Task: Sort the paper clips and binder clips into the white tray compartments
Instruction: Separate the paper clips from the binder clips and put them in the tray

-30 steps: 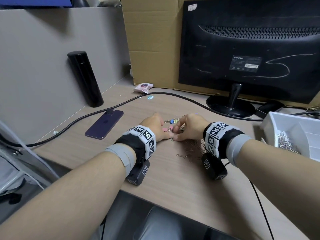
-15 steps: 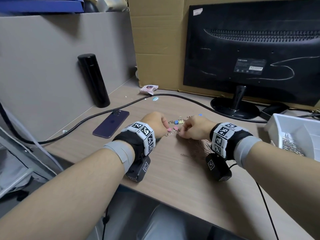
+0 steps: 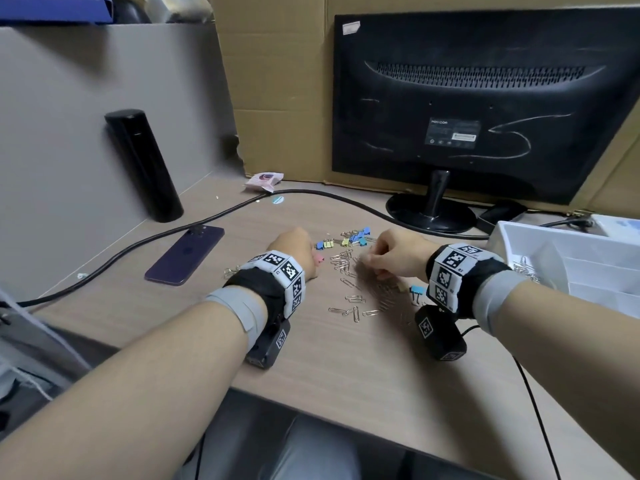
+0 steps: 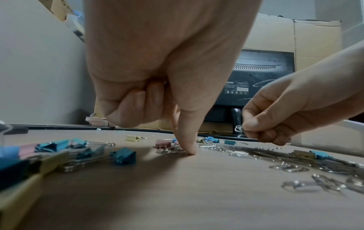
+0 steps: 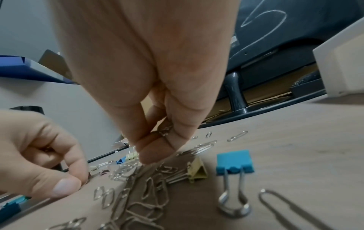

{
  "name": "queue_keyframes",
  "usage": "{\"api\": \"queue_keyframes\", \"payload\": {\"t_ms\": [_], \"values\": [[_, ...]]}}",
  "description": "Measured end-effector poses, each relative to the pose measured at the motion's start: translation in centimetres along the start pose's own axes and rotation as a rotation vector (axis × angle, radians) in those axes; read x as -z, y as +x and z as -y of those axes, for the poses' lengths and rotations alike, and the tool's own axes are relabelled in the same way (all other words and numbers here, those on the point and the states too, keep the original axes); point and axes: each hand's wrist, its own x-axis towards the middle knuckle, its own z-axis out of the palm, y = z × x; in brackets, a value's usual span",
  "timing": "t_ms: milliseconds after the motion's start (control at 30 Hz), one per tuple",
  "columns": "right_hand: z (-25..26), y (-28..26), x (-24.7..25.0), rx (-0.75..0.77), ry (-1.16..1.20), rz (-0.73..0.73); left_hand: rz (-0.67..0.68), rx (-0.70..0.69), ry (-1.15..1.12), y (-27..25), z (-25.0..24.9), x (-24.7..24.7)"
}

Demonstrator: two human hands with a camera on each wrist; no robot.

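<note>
Silver paper clips (image 3: 349, 301) and coloured binder clips (image 3: 356, 235) lie scattered on the wooden desk. My left hand (image 3: 299, 252) has its fingers curled, and its thumb tip (image 4: 190, 150) presses on the desk beside a pink binder clip (image 4: 163, 144); I see nothing held in it. My right hand (image 3: 374, 261) hovers just above the pile and pinches a few paper clips (image 5: 164, 130) between thumb and fingers. Below it lie a blue binder clip (image 5: 234, 163) and a yellow binder clip (image 5: 197, 171). The white tray (image 3: 502, 233) stands at the right, with paper clips (image 3: 526, 271) in one compartment.
A purple phone (image 3: 185, 254) lies left of my left hand, and a black flask (image 3: 143, 164) stands behind it. A black cable (image 3: 214, 216) crosses the desk behind the clips. A monitor (image 3: 478, 105) on its round stand (image 3: 431, 211) and cardboard fill the back.
My hands have drawn apart, so the clips between them show. The right hand now sits a little above the pile with clips pinched. The view has shifted.
</note>
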Motion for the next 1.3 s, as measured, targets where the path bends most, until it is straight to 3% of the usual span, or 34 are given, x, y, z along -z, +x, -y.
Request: {"api": "queue_keyframes", "payload": {"t_ms": [233,467,600,667,800,867,1000,1300], "values": [[0.0,-0.9,0.7,-0.062,0.117,0.055,0.022,0.025,0.030,0.0,-0.2,0.2],[1.0,-0.4,0.3,-0.351,0.693,0.013,-0.016,0.051,0.019,-0.6,0.6,0.6],[1.4,-0.1,-0.1,-0.322,0.750,0.109,-0.002,0.056,-0.028,-0.9,1.2,0.8],[1.6,0.4,-0.7,-0.269,0.643,0.122,0.002,0.046,-0.040,-0.9,1.5,1.0],[2.2,1.0,-1.5,0.035,-0.158,0.011,0.018,0.032,-0.046,-0.7,1.7,1.2],[2.6,1.2,-1.7,0.115,-0.329,0.013,0.011,0.037,-0.038,-0.5,1.7,1.1],[2.5,2.1,-2.2,0.181,-0.376,0.014,0.002,0.018,0.004,0.1,1.8,1.1],[1.9,3.5,-2.6,0.151,-0.376,0.019,0.050,-0.001,0.042,0.9,2.1,0.2]]}}
